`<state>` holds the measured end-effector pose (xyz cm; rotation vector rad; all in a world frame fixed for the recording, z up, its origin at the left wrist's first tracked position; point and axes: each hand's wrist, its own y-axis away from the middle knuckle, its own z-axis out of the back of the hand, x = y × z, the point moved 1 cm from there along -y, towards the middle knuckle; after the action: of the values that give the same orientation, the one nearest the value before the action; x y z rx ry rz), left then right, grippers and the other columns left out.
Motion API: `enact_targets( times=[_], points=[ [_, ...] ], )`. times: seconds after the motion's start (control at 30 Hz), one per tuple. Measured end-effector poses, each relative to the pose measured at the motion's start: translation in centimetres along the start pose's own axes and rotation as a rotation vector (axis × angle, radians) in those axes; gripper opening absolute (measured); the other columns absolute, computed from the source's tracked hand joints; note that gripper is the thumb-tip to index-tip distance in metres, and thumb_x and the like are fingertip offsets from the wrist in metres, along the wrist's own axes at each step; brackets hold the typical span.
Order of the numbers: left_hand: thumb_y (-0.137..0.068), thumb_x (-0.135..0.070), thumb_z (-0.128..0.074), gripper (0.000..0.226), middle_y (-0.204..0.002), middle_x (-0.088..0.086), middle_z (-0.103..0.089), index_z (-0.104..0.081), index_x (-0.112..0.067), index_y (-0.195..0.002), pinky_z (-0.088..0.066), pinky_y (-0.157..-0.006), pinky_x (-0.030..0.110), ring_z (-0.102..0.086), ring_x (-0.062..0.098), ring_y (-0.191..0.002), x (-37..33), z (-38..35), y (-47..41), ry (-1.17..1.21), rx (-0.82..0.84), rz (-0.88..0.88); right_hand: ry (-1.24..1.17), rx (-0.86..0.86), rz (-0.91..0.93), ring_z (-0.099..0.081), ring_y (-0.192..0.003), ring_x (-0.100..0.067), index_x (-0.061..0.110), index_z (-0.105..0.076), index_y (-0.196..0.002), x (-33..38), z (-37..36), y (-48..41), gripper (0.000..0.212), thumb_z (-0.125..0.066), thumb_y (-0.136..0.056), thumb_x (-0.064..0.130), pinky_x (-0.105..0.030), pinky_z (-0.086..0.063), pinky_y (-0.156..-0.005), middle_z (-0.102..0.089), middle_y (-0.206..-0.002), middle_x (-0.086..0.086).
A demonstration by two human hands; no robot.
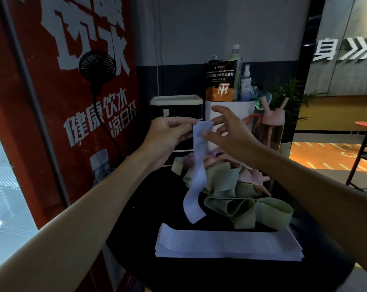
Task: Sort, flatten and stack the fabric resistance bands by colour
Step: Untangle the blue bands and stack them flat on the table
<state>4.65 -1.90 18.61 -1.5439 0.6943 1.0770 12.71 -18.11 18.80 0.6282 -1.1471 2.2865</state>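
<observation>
A pale lavender fabric resistance band hangs twisted at frame centre, long axis vertical, its lower end curling above a flat stack of lavender bands on the black round table. The left hand pinches its top edge. The right hand, fingers spread apart, hovers just beside it.

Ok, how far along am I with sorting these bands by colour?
Done: a flat stack of lavender bands lies at the near edge of the table. In hand: your left hand pinches the top of another lavender band, which hangs down, with your right hand open beside it. Left: the green bands and pink bands sit tangled in a heap behind the stack, none flattened yet.
</observation>
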Motion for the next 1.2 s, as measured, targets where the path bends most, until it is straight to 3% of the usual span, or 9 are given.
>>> enact_targets(
  times=[0.17, 0.3, 0.47, 0.57, 0.67, 0.8, 0.9, 1.07, 1.2],
  points=[
    [-0.094, -0.002, -0.062, 0.025, -0.116, 0.015, -0.071, -0.06, -0.003, -0.119, -0.057, -0.093, 0.036, -0.068, 0.025, -0.11, 0.2, -0.5, 0.4, 0.039, 0.01, -0.023, 0.032, -0.021, 0.079, -0.057, -0.07, -0.021, 0.011, -0.068, -0.089, 1.2, 0.5, -0.3, 0.008, -0.063, -0.093, 0.015, -0.033, -0.048, -0.065, -0.065, -0.081, -0.009],
    [-0.091, -0.009, -0.069, 0.04, -0.119, 0.007, -0.072, -0.056, -0.009, -0.128, -0.057, -0.079, 0.03, -0.07, 0.019, -0.106, 2.8, -1.1, 1.8, -0.044, 0.14, 0.135, -0.052, -0.095, 0.046, -0.048, -0.059, -0.007, 0.011, -0.066, -0.084, 1.6, 0.8, -0.3, 0.011, -0.062, -0.094, 0.013, -0.024, -0.042, -0.059, -0.058, -0.07, -0.002],
    [-0.093, -0.007, -0.066, 0.03, -0.122, 0.011, -0.07, -0.067, -0.003, -0.123, -0.054, -0.092, 0.032, -0.067, 0.02, -0.112, 6.6, -0.7, 3.0, -0.17, 0.231, 0.209, -0.144, -0.2, -0.011, -0.044, -0.048, 0.002, 0.008, -0.065, -0.083, 1.4, 1.9, 0.1, 0.012, -0.062, -0.094, 0.01, -0.011, -0.037, -0.049, -0.053, -0.062, 0.002],
    [-0.094, -0.011, -0.067, 0.018, -0.113, 0.01, -0.073, -0.071, 0.0, -0.108, -0.053, -0.09, 0.033, -0.064, 0.017, -0.109, 8.0, 0.3, 3.4, -0.231, 0.218, 0.208, -0.143, -0.22, -0.059, -0.047, -0.05, 0.002, 0.006, -0.065, -0.088, 0.2, 3.3, 0.8, 0.009, -0.061, -0.094, 0.012, -0.011, -0.041, -0.05, -0.055, -0.063, 0.002],
    [-0.093, -0.018, -0.068, 0.012, -0.087, 0.004, -0.075, -0.071, -0.007, -0.097, -0.05, -0.079, 0.03, -0.067, 0.011, -0.083, 7.8, 1.3, 3.9, -0.261, 0.222, 0.214, -0.082, -0.253, -0.136, -0.054, -0.055, 0.001, 0.011, -0.064, -0.092, -1.6, 4.6, 2.3, 0.004, -0.061, -0.094, 0.013, -0.017, -0.05, -0.056, -0.062, -0.072, -0.002],
    [-0.092, -0.017, -0.07, 0.023, -0.104, 0.021, -0.072, -0.066, -0.014, -0.115, -0.051, -0.085, 0.036, -0.069, 0.022, -0.09, 7.2, 2.9, 4.3, -0.314, 0.367, 0.262, -0.193, -0.305, -0.282, -0.06, -0.06, -0.008, 0.008, -0.055, -0.108, -3.5, 5.8, 5.3, 0.02, -0.062, -0.09, 0.001, -0.016, -0.05, -0.048, -0.063, -0.084, -0.005],
    [-0.092, -0.014, -0.07, 0.035, -0.104, 0.017, -0.073, -0.06, -0.018, -0.125, -0.054, -0.085, 0.041, -0.07, 0.031, -0.097, 7.1, 4.0, 4.7, -0.409, 0.52, 0.318, -0.157, -0.219, -0.331, -0.058, -0.063, -0.016, 0.01, -0.05, -0.105, -5.3, 6.2, 8.1, 0.023, -0.06, -0.09, -0.003, -0.023, -0.049, -0.051, -0.061, -0.083, -0.015],
    [-0.087, -0.023, -0.076, 0.023, -0.085, 0.018, -0.074, -0.065, -0.019, -0.107, -0.049, -0.065, 0.03, -0.065, 0.019, -0.07, 7.6, 4.7, 5.6, -0.588, 0.468, 0.292, -0.005, -0.069, -0.353, -0.06, -0.069, -0.003, 0.012, -0.067, -0.087, -7.7, 6.1, 12.7, 0.018, -0.058, -0.092, -0.002, -0.013, -0.046, -0.057, -0.067, -0.09, -0.006],
    [-0.088, -0.016, -0.075, 0.012, -0.088, 0.006, -0.075, -0.07, -0.02, -0.098, -0.056, -0.083, 0.04, -0.069, 0.016, -0.081, 8.4, 5.3, 6.6, -0.636, 0.525, 0.274, 0.086, 0.026, -0.363, -0.063, -0.075, 0.009, 0.027, -0.069, -0.082, -9.3, 6.3, 15.7, 0.031, -0.061, -0.09, -0.002, -0.005, -0.047, -0.066, -0.069, -0.09, 0.005]
  ],
)
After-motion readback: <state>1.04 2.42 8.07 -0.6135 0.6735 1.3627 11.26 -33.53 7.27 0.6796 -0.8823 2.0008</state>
